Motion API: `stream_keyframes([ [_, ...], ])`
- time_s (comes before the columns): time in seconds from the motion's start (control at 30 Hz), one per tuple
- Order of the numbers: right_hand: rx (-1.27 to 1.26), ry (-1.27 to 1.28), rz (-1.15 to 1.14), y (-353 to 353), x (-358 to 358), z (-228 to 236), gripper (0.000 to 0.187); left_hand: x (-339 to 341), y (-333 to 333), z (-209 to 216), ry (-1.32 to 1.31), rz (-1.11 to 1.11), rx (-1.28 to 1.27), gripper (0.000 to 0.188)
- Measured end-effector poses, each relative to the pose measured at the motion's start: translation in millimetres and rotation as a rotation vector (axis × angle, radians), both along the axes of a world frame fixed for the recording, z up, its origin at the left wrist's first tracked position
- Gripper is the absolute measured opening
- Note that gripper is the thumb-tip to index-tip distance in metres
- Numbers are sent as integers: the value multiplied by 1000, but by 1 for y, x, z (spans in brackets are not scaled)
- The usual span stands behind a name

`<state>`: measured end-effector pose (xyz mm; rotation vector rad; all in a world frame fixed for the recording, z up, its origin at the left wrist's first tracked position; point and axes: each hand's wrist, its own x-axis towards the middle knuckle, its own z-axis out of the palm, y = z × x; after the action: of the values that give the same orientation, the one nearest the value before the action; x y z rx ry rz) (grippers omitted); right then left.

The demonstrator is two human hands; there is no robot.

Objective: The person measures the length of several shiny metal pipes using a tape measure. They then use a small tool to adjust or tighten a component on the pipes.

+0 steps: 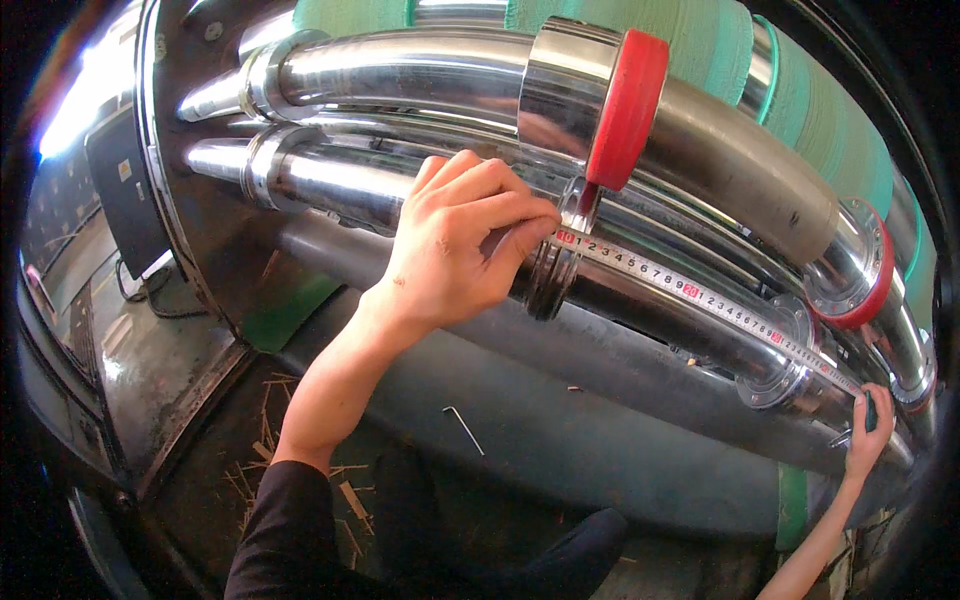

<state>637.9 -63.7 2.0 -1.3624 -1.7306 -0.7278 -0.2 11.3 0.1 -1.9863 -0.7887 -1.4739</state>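
Steel rollers [640,300] carry a tape measure [700,300] between both hands [460,240].

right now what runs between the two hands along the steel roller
In the head view a white measuring tape stretches taut from the left hand to the right hand, lying along the polished roller and crossing a steel collar.

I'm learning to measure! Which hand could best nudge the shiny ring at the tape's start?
Probably the left hand: it pins the tape measure right beside that ring. The right hand holds the far end.
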Motion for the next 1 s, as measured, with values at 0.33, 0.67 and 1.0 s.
stream_keyframes([
  [0.33,77,-42,-8,3,1,-5,16,2,2,-1,-14,-3,-4,8],
  [0.67,108,-48,-9,5,1,-10,16,2,2,-1,-33,-13,-6,6],
  [1.0,158,-20,-52,-2,-3,-12,19,12,4,1,4,2,-28,5],
])
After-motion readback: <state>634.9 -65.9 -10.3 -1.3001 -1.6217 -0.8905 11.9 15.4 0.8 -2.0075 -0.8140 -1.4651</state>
